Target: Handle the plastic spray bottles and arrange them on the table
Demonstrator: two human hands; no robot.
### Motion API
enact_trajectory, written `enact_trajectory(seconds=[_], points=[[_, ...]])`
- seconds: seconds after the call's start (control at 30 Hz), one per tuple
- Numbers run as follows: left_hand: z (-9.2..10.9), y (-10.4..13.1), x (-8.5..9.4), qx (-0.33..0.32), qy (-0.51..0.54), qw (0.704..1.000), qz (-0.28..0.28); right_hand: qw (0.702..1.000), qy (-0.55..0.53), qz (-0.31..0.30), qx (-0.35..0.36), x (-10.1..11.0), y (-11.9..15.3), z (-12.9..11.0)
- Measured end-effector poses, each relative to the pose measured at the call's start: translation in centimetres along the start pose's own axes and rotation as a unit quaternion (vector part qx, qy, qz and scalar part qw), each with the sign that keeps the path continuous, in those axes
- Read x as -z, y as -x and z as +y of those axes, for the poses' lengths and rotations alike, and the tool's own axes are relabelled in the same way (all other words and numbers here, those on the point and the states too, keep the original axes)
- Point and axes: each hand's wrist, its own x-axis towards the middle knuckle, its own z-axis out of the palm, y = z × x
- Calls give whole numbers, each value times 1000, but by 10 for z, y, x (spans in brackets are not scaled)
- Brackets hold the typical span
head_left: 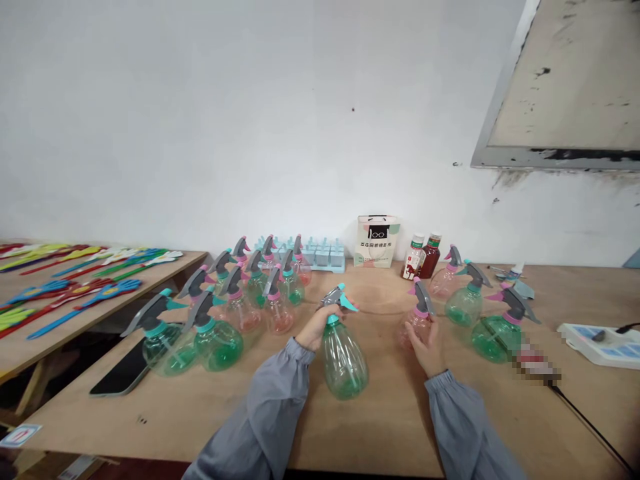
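Observation:
My left hand point(321, 325) is closed around the neck of a green spray bottle point(346, 363) with a grey and turquoise trigger head. The bottle is in front of me, its wide base toward me. On the right, my right hand point(425, 343) has its fingers wrapped around the body of a pink spray bottle point(406, 328) with a grey and pink head; that bottle is upright at the table. Several more green spray bottles point(219, 343) and pink spray bottles point(279, 313) stand grouped to the left. Another pink bottle point(443, 283) and two green bottles point(464, 305) stand at the right.
Light blue moulds point(327, 257), a paper bag point(376, 247) and two sauce bottles point(414, 259) line the wall. A phone point(120, 370) lies left, beneath the bottles' edge. A power strip point(605, 347) and cable point(590, 423) are right. A second table point(165, 270) holds colourful hand-shaped sticks.

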Motion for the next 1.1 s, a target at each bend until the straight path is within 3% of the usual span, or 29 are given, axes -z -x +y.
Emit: enact_trajectory(seconds=[0.23, 0.33, 0.43, 0.53, 0.63, 0.8, 0.9, 1.1], points=[[4, 1, 0, 19, 75, 997, 13, 1000, -10, -3, -9, 0, 0, -2], [6, 8, -1, -2, 1, 1000, 1, 1000, -8, -1, -15, 0, 0, -1], [13, 22, 2, -99, -134, 986, 10, 1000, -9, -4, -25, 0, 0, 1], [24, 40, 20, -190, -251, 943, 109, 999, -15, -9, -33, 0, 0, 1], [35, 60, 53, -254, -343, 876, 227, 999, -18, -14, -32, 1, 0, -1], [42, 86, 99, -312, -414, 786, 336, 999, -27, -14, -45, 1, 0, -3], [39, 88, 110, -321, -427, 758, 373, 998, -31, -4, -58, 0, 0, -2], [24, 82, 121, -327, -471, 720, 392, 997, -60, -24, -52, 1, 1, -8]])
